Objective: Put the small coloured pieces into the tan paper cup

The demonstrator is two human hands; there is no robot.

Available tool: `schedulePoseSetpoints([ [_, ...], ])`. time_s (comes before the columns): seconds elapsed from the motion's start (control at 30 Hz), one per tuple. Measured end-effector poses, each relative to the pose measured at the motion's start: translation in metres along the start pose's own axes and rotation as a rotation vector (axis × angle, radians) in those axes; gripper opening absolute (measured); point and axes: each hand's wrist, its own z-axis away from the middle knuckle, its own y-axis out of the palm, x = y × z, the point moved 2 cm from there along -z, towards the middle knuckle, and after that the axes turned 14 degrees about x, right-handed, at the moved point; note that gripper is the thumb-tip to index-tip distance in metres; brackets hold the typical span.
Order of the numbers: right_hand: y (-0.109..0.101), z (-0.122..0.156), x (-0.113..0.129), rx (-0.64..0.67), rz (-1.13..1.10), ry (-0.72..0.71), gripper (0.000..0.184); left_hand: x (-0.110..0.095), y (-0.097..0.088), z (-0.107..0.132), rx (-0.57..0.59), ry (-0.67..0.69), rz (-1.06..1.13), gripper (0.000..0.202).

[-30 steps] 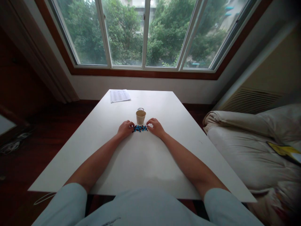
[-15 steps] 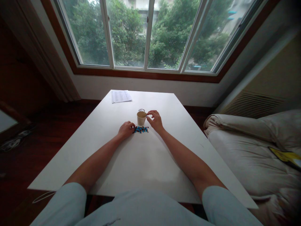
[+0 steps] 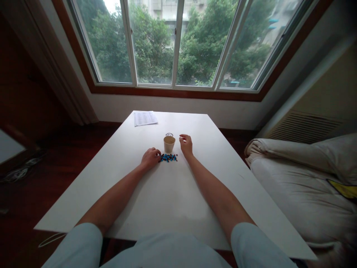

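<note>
A small pile of blue and black bits [image 3: 168, 158] lies on the white table [image 3: 167, 201]. Just behind it stands a tan paper cup [image 3: 169, 144]. My left hand [image 3: 150, 158] rests on the table at the pile's left edge, fingers curled and pinched at the bits. My right hand [image 3: 186, 144] hovers to the right of the cup, fingers curled in a pinch; what it holds is too small to make out.
A small dark ring-shaped object [image 3: 169, 134] sits behind the cup. A printed sheet of paper [image 3: 145, 118] lies at the table's far left corner. A bed with pale bedding [image 3: 301, 178] stands to the right. Windows [image 3: 178, 41] face the table.
My right hand rose from the pile's right edge to the cup's rim, then drew back to the right of the cup. My left hand stayed at the pile.
</note>
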Motion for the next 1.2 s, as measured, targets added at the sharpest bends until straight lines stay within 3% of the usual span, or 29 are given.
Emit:
schedulePoseSetpoints([
  [0.13, -0.007, 0.003, -0.029, -0.031, 0.034, 0.13, 0.025, 0.0, 0.002, 0.0, -0.012, 0.008, 0.017, 0.015],
  [0.23, -0.004, 0.007, -0.036, 0.012, 0.069, 0.135, 0.024, 0.0, 0.002, -0.003, -0.024, 0.01, 0.08, 0.015],
  [0.43, 0.012, 0.014, -0.031, 0.122, 0.147, 0.067, 0.018, -0.002, -0.012, -0.013, -0.15, 0.037, 0.283, 0.02],
  [0.67, 0.011, 0.014, -0.036, 0.143, 0.15, 0.095, 0.019, -0.027, -0.028, -0.033, -0.239, 0.128, 0.358, 0.021],
  [0.83, 0.013, 0.014, -0.04, 0.157, 0.166, 0.084, 0.02, -0.038, -0.024, -0.044, -0.321, 0.115, 0.34, 0.022],
  [1.03, 0.011, 0.014, -0.039, 0.188, 0.193, 0.098, 0.021, -0.038, -0.013, -0.042, -0.384, 0.103, 0.319, 0.018],
  [1.2, 0.006, 0.015, -0.03, 0.359, 0.17, 0.155, 0.023, -0.029, -0.015, -0.037, -0.469, 0.127, 0.375, 0.022],
])
